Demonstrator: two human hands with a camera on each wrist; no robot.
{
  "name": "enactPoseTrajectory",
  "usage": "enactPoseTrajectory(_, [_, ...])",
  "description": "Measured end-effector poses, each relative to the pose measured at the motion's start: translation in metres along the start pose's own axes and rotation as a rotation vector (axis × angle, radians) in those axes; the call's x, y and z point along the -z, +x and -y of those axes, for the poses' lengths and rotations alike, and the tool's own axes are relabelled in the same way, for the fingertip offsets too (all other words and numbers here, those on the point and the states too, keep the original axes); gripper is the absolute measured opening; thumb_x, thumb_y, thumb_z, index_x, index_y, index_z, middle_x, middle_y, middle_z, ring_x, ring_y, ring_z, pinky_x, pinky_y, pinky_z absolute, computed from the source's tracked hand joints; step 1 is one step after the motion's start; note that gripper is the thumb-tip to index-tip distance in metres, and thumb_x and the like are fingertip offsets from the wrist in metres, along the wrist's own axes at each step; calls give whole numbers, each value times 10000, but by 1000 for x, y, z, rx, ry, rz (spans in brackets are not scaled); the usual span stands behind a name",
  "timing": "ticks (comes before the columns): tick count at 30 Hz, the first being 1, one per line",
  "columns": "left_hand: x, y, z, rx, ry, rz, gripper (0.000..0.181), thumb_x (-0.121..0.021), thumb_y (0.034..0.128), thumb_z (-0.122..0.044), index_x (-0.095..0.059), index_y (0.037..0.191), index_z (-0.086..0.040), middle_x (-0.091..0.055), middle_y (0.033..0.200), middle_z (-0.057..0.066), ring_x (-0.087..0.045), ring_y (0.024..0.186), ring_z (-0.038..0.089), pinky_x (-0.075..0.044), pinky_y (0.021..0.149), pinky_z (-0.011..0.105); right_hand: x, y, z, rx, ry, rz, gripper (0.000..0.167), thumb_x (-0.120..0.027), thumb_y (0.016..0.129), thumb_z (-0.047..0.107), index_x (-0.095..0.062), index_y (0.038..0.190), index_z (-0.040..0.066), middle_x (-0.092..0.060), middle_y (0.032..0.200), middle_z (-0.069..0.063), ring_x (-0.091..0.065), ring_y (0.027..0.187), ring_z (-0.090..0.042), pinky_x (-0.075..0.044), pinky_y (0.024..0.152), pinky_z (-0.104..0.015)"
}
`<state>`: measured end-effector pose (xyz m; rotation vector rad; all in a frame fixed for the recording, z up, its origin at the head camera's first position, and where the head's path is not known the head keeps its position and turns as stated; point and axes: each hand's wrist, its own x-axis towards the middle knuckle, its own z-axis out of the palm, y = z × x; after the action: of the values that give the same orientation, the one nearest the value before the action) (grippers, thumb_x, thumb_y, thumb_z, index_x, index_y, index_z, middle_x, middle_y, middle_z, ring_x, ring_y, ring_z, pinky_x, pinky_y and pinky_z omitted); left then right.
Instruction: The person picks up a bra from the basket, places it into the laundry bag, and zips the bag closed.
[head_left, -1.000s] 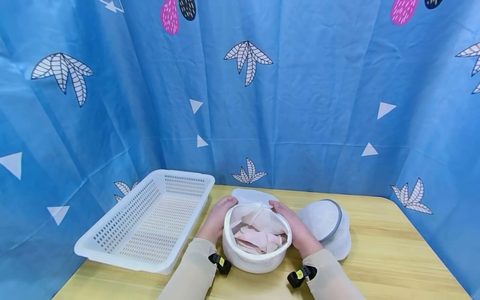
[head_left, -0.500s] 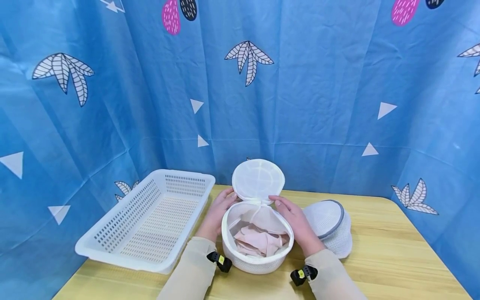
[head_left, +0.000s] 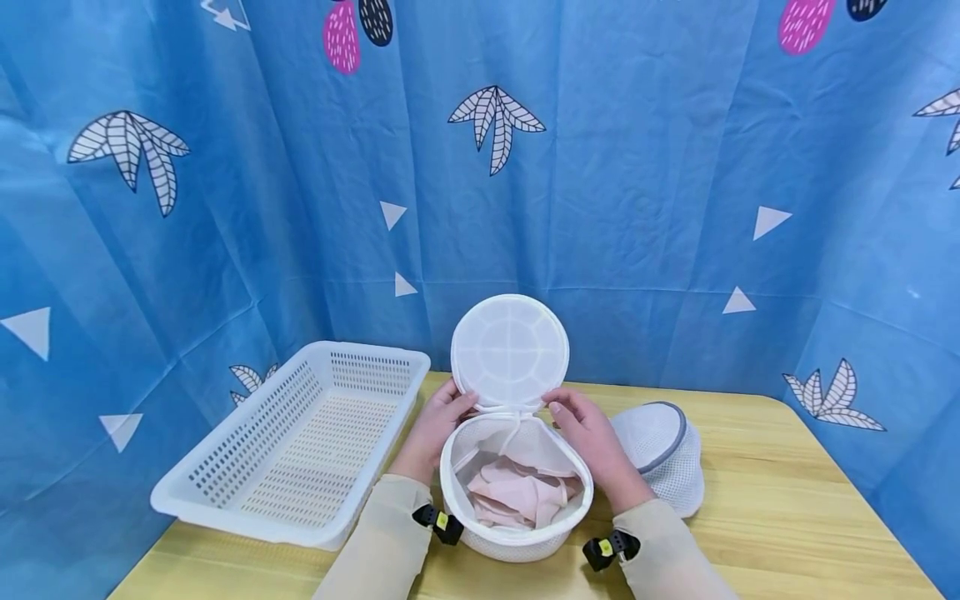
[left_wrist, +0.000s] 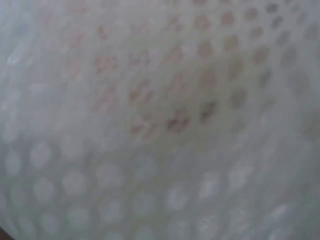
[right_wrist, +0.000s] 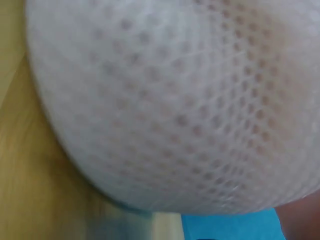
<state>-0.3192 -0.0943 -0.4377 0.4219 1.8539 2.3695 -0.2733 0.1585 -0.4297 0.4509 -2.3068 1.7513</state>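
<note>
At the left of the pale yellow wood-grain desk [head_left: 780,492] stands a white rectangular slotted plastic basket [head_left: 247,523]. To its right, the left hand [head_left: 437,425], below a beige sleeve [head_left: 375,537] with a black wrist camera [head_left: 439,523], pinches the lower left edge of a round white mesh lid [head_left: 510,354], thumb and fingers nearly closed. The lid stands raised at the rear of a round white mesh laundry bag [head_left: 516,550], which sits on the desk between the 2 hands, with bunched pale pink fabric [head_left: 521,493] inside. The right hand [head_left: 588,429] pinches the lid's lower right edge, fingers bent and likewise nearly closed. Just beside the right forearm, a 2nd white mesh bag with grey trim [head_left: 678,475] rests tilted. A blue patterned curtain [head_left: 637,167] hangs behind. The left wrist view shows only blurred mesh.
</note>
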Motion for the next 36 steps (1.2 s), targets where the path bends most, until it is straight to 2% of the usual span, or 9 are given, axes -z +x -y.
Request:
enactPoseTrajectory(4, [-1, -1, -3, -11, -21, 11, 291, -552, 1049, -130, -561, 1336, -82, -639, 1151, 57, -608, 1041, 236, -518, 861, 326, 1, 2, 5, -56, 111, -23, 250, -562, 1059, 247, -495, 1205, 56, -696, 1135, -133, -664, 1058, -296, -537, 879, -406])
enactPoseTrajectory(9, [-1, -3, -6, -35, -44, 37, 219, -574, 1037, -112, -622, 1250, -132, -639, 1133, 44, -616, 1003, 223, -528, 844, 330, 4, 3, 13, -82, 168, -32, 310, -557, 1061, 251, -433, 1305, 106, -712, 1134, -120, -688, 1004, -300, -533, 845, -429])
enactPoseTrajectory(13, [0, -4, -9, -52, -42, 72, 198, -582, 1030, -104, -675, 1176, -200, -664, 1102, 28, -620, 956, 191, -529, 818, 317, 6, 3, 16, -56, 176, -10, 313, -543, 1066, 215, -491, 1367, 144, -699, 1176, -123, -685, 1012, -328, -543, 830, -439])
enactPoseTrajectory(19, [2, -6, -12, -86, -39, 119, 216, -583, 1028, -93, -715, 1131, -230, -672, 1097, 18, -595, 949, 170, -515, 814, 299, 9, 1, 19, -60, 165, 22, 252, -553, 1061, 222, -599, 1307, 196, -680, 1206, -75, -669, 1051, -300, -533, 865, -453])
enactPoseTrajectory(26, [4, -8, -17, -103, -43, 195, 295, -539, 1043, -67, -739, 1111, -272, -696, 1102, -5, -622, 975, 161, -529, 824, 299, 12, 2, 19, -48, 174, 46, 232, -566, 1048, 204, -667, 1254, 162, -660, 1201, -92, -650, 1069, -316, -518, 887, -503])
enactPoseTrajectory(31, [6, -10, -18, -110, -15, 266, 288, -536, 1052, -116, -742, 1133, -301, -715, 1134, -20, -653, 999, 171, -549, 831, 315, 14, 2, 17, -53, 186, 62, 293, -612, 1019, 346, -702, 1208, 141, -672, 1171, -101, -628, 1091, -311, -510, 917, -520])
enactPoseTrajectory(33, [8, -10, -17, -117, -8, 296, 275, -536, 1056, -138, -743, 1137, -301, -718, 1127, -26, -658, 986, 159, -549, 827, 312, 15, 1, 17, -52, 187, 67, 325, -622, 1008, 373, -699, 1185, 111, -671, 1158, -107, -620, 1089, -305, -511, 922, -501])
enactPoseTrajectory(36, [10, -12, -16, -122, 9, 315, 265, -528, 1060, -163, -746, 1130, -297, -716, 1123, -28, -658, 982, 147, -545, 835, 313, 16, 1, 15, -33, 195, 75, 292, -612, 1018, 316, -688, 1155, 70, -663, 1150, -112, -605, 1080, -292, -516, 913, -457])
